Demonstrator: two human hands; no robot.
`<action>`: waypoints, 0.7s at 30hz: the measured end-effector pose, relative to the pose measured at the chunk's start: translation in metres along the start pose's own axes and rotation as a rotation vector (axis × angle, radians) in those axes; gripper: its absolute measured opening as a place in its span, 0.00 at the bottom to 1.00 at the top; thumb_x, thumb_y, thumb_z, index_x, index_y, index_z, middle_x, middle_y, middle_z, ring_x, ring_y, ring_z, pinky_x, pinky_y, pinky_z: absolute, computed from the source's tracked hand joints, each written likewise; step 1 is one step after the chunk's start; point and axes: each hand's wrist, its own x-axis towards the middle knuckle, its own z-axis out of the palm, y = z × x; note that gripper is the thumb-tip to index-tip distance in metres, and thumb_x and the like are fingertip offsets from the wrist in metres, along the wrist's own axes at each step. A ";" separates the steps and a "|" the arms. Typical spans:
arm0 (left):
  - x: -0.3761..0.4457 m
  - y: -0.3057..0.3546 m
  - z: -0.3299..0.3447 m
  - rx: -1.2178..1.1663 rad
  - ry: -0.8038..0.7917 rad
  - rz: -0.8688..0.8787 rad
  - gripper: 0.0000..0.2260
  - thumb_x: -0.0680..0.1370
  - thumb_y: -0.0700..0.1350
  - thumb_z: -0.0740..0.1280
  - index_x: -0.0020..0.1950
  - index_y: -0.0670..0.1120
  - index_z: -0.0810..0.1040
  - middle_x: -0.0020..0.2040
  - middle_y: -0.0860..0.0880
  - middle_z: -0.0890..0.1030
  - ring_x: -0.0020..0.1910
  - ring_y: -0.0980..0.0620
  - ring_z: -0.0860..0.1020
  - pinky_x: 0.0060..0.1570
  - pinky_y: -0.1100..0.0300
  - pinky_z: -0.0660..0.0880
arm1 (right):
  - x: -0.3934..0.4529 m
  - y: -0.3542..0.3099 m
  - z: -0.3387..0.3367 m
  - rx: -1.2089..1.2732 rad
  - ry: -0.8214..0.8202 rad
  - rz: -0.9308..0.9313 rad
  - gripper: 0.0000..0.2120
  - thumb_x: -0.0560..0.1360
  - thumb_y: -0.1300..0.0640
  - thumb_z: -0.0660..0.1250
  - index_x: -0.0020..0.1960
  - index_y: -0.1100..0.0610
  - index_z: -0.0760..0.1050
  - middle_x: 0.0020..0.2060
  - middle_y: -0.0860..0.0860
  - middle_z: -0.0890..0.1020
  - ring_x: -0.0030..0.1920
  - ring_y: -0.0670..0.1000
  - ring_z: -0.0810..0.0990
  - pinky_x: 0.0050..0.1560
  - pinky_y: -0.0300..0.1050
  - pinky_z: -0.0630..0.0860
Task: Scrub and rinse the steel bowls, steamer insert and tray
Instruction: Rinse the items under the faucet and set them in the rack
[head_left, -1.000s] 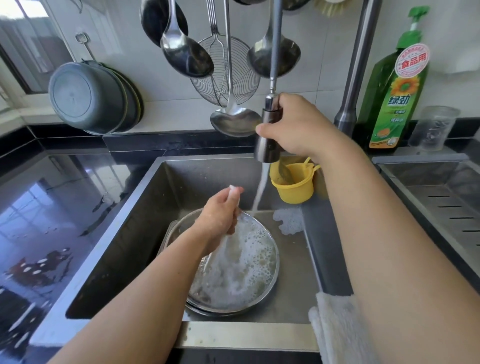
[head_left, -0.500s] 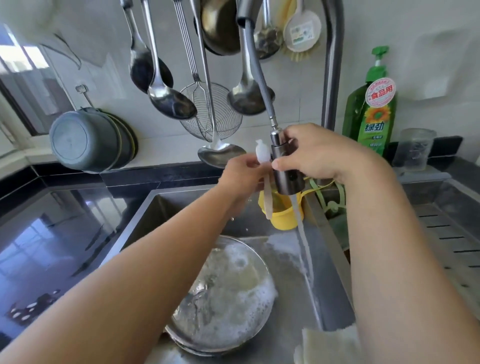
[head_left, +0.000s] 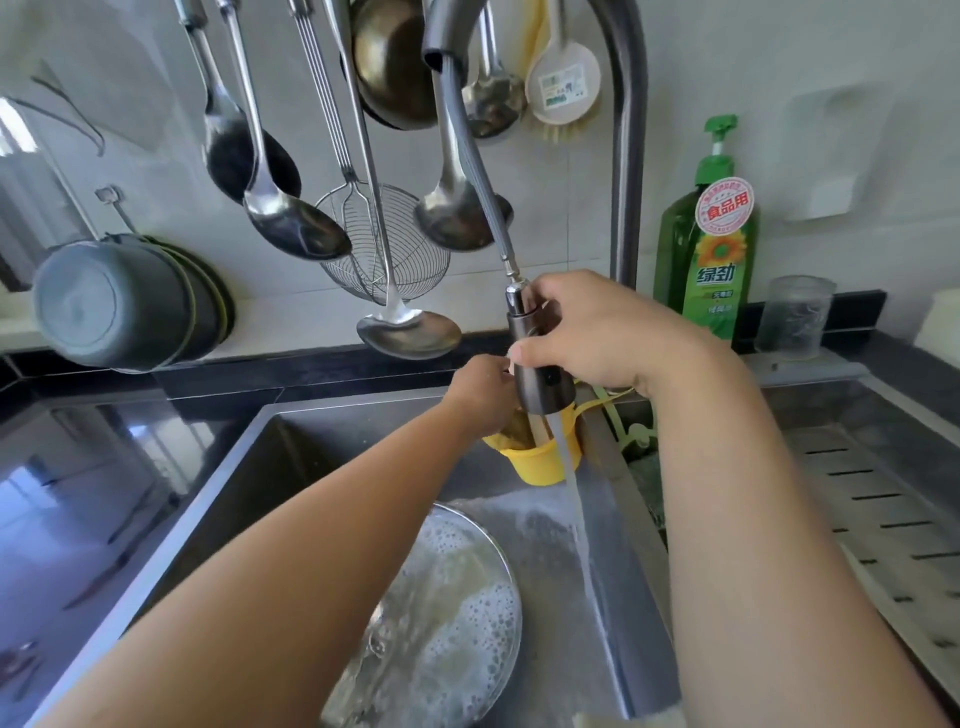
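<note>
Nearest, below both forearms, the soapy steel bowls (head_left: 447, 623) sit stacked in the sink (head_left: 244, 467), foam across the top one. The water stream (head_left: 571, 519) from the sprayer head (head_left: 540, 374) falls to their right, striking the sink floor; held that way it rinses nothing and may splash over the divider onto the drain rack (head_left: 857, 519). Above the bowls, the right hand (head_left: 602, 338) grips the sprayer head, thumb across its front. Just left of it, the left hand (head_left: 483, 389) is curled over the yellow cup (head_left: 540, 462); whether it holds the brush I cannot tell. A careless drop could tip the cup. Half a second ago that hand held the white-handled brush higher, beside the sprayer; now it is lower, at the cup.
</note>
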 end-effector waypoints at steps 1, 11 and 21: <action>-0.006 -0.008 -0.003 -0.015 0.017 0.000 0.09 0.83 0.36 0.61 0.55 0.42 0.81 0.40 0.49 0.79 0.39 0.49 0.76 0.44 0.56 0.72 | -0.001 -0.002 0.001 -0.003 -0.001 -0.002 0.08 0.74 0.50 0.75 0.50 0.49 0.77 0.45 0.48 0.83 0.47 0.51 0.82 0.49 0.49 0.79; -0.134 -0.155 -0.050 0.506 -0.376 -0.457 0.17 0.85 0.44 0.62 0.72 0.41 0.75 0.66 0.43 0.80 0.63 0.44 0.79 0.56 0.58 0.75 | -0.011 -0.054 0.037 0.260 -0.192 -0.032 0.09 0.75 0.61 0.74 0.50 0.59 0.75 0.45 0.57 0.83 0.42 0.50 0.86 0.38 0.49 0.85; -0.151 -0.204 -0.046 0.216 -0.134 -0.765 0.12 0.82 0.41 0.64 0.62 0.37 0.79 0.52 0.42 0.82 0.52 0.42 0.81 0.50 0.52 0.80 | 0.002 -0.066 0.075 0.601 -0.117 -0.038 0.16 0.76 0.62 0.73 0.62 0.61 0.75 0.53 0.57 0.83 0.51 0.54 0.86 0.42 0.50 0.84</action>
